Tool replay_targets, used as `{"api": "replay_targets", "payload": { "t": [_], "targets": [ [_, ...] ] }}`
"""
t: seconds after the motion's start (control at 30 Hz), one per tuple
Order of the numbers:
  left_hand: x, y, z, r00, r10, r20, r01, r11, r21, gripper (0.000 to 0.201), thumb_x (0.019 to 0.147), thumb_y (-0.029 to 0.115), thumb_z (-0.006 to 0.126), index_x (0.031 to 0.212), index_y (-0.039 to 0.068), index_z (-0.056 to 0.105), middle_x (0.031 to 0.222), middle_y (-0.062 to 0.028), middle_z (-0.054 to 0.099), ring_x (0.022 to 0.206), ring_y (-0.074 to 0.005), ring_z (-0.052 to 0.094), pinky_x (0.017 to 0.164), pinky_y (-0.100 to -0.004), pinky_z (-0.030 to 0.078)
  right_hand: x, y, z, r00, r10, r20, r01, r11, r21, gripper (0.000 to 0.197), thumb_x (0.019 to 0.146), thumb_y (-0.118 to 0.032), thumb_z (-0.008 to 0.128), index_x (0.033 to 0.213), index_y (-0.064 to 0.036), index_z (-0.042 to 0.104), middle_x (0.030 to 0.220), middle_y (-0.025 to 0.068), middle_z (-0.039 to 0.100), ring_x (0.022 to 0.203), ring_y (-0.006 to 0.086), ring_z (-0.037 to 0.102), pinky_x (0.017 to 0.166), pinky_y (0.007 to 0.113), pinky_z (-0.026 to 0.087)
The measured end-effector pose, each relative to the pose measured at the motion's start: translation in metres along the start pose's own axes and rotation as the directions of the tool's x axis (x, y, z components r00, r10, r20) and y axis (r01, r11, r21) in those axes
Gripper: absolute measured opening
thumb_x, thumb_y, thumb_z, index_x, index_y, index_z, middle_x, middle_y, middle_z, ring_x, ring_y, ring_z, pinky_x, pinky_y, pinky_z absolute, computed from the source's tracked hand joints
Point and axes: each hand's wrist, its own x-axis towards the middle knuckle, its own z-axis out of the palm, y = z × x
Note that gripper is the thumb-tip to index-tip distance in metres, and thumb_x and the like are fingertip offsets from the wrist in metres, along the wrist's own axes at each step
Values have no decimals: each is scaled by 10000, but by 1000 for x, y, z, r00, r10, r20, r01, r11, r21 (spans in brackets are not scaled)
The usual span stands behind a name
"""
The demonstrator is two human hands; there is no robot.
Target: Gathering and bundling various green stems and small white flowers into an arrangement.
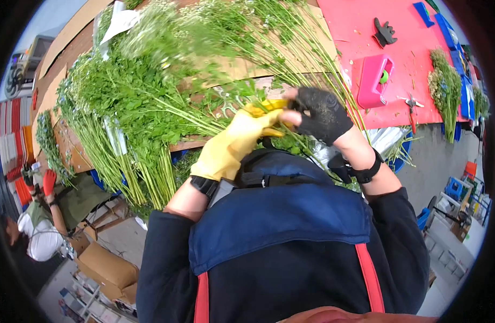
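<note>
My left hand (235, 137), in a yellow glove, is closed round a leafy flower stem (253, 100) in front of my chest. Its blurred top reaches up and left over the heap. My right hand (324, 114), in a black glove with bare fingertips, meets the left one at the stem. Its thumb and fingers are bent in on the stem, partly smeared by motion. Green leaves (291, 144) show just below both hands. Left of them lies a big heap of leafy flower stems (145, 107). Beyond, long bare stems (290, 51) lie across brown cardboard.
On the red table cover (360, 24) at the right are a black glove (384, 33), a pink dispenser (370, 89), red-handled pruners (412, 114) and a flower bunch (444, 94). Another person (40, 226) in red gloves works at the far left. A cardboard box (107, 266) stands behind.
</note>
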Motion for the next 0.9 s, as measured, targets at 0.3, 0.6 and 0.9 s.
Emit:
{"api": "replay_targets", "payload": {
  "t": [0.3, 0.6, 0.9],
  "targets": [
    [16, 20, -36, 985, 148, -89, -166, 950, -263, 501, 1075, 295, 531, 1519, 70, 474, 1193, -169, 712, 1165, -320, 663, 1071, -460, 508, -49, 93, 25, 879, 329, 344, -403, 899, 169, 409, 930, -458, 681, 984, -57, 742, 914, 176, 708, 899, 347, 705, 814, 439, 531],
    [32, 23, -50, 933, 186, -307, -260, 940, -222, 503, 1057, 330, 589, 1431, -4, 555, 724, 36, 507, 981, -202, 660, 1040, -442, 524, 29, 154, 39, 965, -82, -251, -85, 802, -591, 213, 807, -269, 728, 902, -82, 694, 937, 176, 654, 922, 387, 630, 809, 498, 500],
    [47, 3, -57, 963, 232, -137, -269, 826, -495, 617, 1048, 404, 587, 1501, 5, 458, 1478, -168, 559, 1343, -285, 550, 1127, -456, 456, -22, 105, 48, 926, -261, -272, 213, 958, -194, 193, 765, -176, 806, 861, -64, 681, 921, 129, 680, 870, 343, 645, 775, 453, 501]
  ]
}}
